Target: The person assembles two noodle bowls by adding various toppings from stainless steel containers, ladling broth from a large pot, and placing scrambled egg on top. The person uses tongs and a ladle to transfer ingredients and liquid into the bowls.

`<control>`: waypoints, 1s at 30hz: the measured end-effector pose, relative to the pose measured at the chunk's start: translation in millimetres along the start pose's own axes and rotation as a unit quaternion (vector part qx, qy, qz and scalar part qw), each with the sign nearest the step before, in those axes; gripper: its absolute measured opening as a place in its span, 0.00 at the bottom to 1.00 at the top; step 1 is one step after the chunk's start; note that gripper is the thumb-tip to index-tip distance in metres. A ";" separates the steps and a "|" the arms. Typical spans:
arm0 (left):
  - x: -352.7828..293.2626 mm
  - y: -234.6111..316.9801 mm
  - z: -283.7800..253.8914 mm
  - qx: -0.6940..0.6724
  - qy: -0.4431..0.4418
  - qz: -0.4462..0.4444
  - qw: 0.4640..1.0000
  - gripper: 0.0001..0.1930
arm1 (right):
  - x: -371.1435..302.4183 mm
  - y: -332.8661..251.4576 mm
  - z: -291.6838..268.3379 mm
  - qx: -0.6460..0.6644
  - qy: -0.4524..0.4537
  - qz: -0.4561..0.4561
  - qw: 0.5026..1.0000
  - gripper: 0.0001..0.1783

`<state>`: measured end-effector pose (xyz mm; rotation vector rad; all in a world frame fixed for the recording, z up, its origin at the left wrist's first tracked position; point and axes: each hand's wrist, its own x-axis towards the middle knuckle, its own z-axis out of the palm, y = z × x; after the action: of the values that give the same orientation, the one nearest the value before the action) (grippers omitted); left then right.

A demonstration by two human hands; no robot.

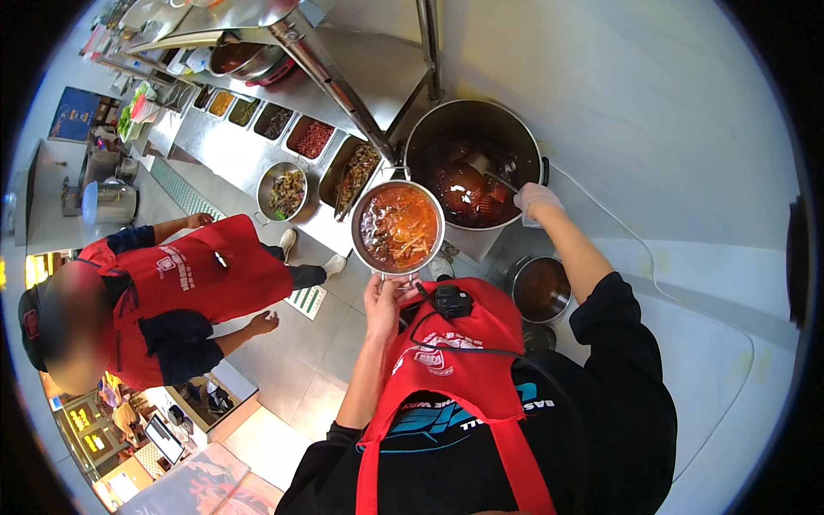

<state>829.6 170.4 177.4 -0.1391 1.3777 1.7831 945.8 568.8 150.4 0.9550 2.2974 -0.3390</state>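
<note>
My left hand is closed on the near handle of a round metal pot. Red-orange soup with chunks and strips of food fills it. In a clear plastic glove, my right hand grips the handle of a ladle. The ladle's head dips into dark red broth inside a big stockpot, just beyond and right of the small pot. Glare on the broth partly hides the ladle's head.
A metal bowl of food and several ingredient pans line the steel counter. A shelf post rises behind them. Below my right arm stands a bucket of brown liquid. At left is a co-worker in a red apron.
</note>
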 end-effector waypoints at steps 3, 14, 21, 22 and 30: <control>1.7 0.5 -0.9 0.006 0.000 0.001 1.000 0.09 | -4.6 12.5 -0.8 -0.003 -0.083 -0.106 0.991 0.13; 19.3 -7.3 7.8 -0.004 -0.023 -0.029 0.999 0.11 | -99.2 55.2 -7.3 0.533 -0.101 0.077 0.837 0.31; 41.3 -19.1 20.0 0.036 -0.032 -0.028 0.998 0.10 | -202.0 52.5 -39.9 0.554 -0.068 0.142 0.818 0.33; 45.7 -19.0 21.1 0.025 -0.070 -0.006 0.997 0.10 | -216.9 52.2 -47.5 0.548 -0.062 0.145 0.821 0.33; 66.0 -19.8 50.1 0.019 -0.094 -0.027 0.995 0.11 | -282.6 30.4 -80.0 0.550 -0.038 0.124 0.825 0.30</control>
<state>821.2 249.0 145.7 0.0117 1.2614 1.6778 1086.0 470.8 391.1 1.6842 1.7399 -1.6488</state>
